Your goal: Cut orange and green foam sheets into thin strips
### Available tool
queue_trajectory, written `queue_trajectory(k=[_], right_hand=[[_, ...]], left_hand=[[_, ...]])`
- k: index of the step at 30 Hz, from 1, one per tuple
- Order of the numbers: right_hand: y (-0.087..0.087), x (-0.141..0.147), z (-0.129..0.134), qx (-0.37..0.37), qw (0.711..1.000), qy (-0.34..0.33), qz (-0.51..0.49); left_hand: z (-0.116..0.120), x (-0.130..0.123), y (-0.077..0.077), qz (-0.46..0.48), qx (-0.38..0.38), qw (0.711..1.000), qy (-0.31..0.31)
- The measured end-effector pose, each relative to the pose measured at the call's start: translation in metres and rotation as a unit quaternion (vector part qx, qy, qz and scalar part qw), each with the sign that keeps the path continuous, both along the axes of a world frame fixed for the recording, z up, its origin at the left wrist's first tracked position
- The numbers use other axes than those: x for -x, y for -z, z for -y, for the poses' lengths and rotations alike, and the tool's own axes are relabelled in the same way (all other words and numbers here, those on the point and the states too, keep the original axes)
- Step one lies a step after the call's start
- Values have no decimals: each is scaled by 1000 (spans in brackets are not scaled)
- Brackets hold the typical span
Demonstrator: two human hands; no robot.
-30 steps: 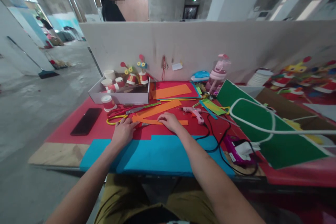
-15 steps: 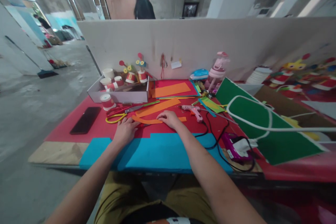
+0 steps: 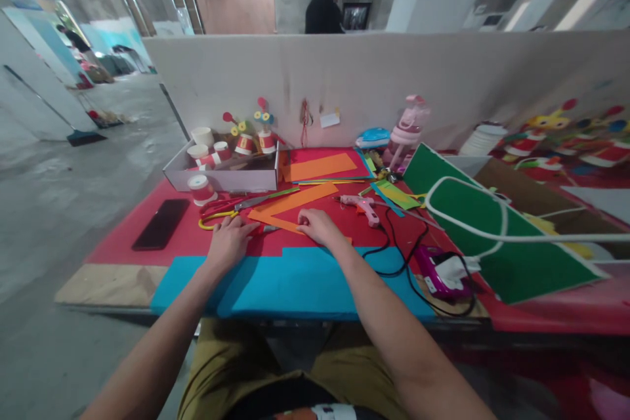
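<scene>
We see the right hand [image 3: 317, 226] bent over an orange strip [image 3: 282, 223] at the centre of the frame, its grip curled down on the paper — whether it pinches or merely presses, we cannot tell. The left hand [image 3: 229, 239], left of centre, is loosely spread beside the yellow-handled scissors [image 3: 220, 215], nothing visible in it. We judge the work partway: two cup figures [image 3: 266, 142] look finished in the box [image 3: 231, 180] at left, while this strip lies on the bench [image 3: 118, 244] — not yet attached to anything.
</scene>
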State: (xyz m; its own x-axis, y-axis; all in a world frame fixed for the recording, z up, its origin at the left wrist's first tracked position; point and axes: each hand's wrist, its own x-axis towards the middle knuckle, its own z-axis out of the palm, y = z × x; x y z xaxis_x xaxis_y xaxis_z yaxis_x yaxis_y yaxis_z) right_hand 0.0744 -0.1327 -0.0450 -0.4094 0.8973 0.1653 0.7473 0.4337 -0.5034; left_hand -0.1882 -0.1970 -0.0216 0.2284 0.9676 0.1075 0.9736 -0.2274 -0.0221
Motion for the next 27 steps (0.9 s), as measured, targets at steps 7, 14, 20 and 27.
queue_trajectory(k=[7, 14, 20, 27], right_hand=[[0, -4, -9, -52, 989, -134, 35], [19, -9, -14, -67, 989, -115, 67], [18, -7, -15, -63, 991, -101, 65], [22, -6, -16, -64, 992, -98, 57]], left_hand=[[-21, 14, 1, 30, 15, 998, 52], [-34, 17, 5, 25, 28, 995, 88], [-36, 18, 4, 32, 28, 994, 98], [-30, 13, -4, 23, 7, 994, 111]])
